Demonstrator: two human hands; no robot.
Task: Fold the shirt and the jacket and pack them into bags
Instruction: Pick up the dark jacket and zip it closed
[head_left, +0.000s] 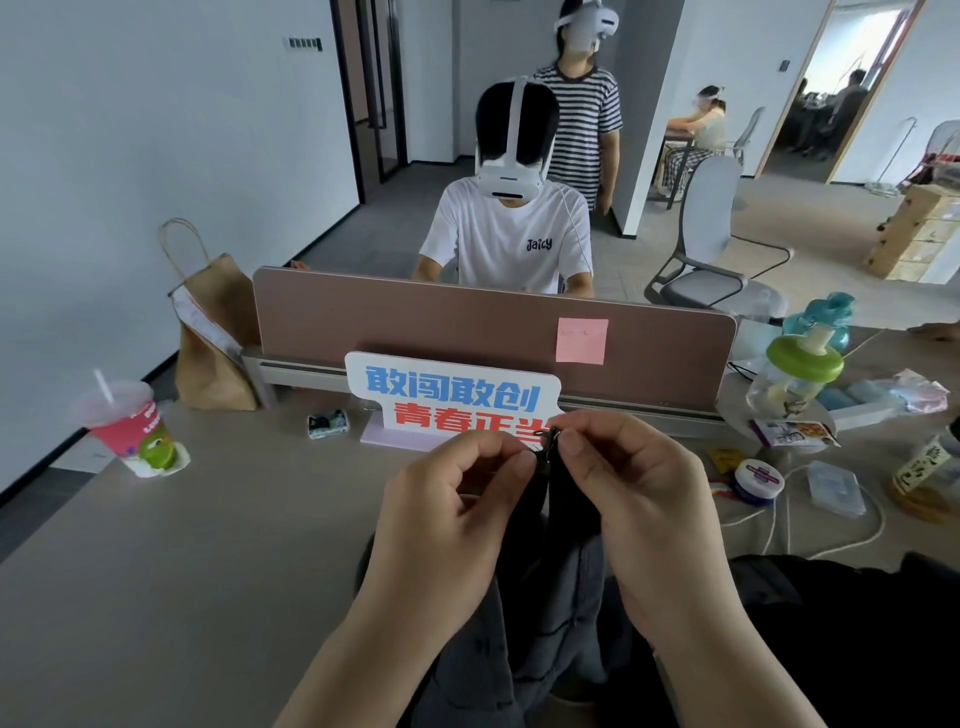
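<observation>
Left hand (447, 499) and right hand (639, 483) grips pinched the zipper (549, 439) ends together. Jacket (566, 597) hung below the grip, over the counter (208, 545) edge. Likely zipping before folding; next needs ends mated squarely, then a pull.

Black and dark-grey jacket (563, 504) below fingers (574, 447). White sign (452, 395) just behind fingers, blue and red characters. Pink sticky note (582, 340) on mauve partition (415, 317). Pink cup (124, 421), green frog print. Lime bottle lid (802, 358) right of fingers.
</observation>
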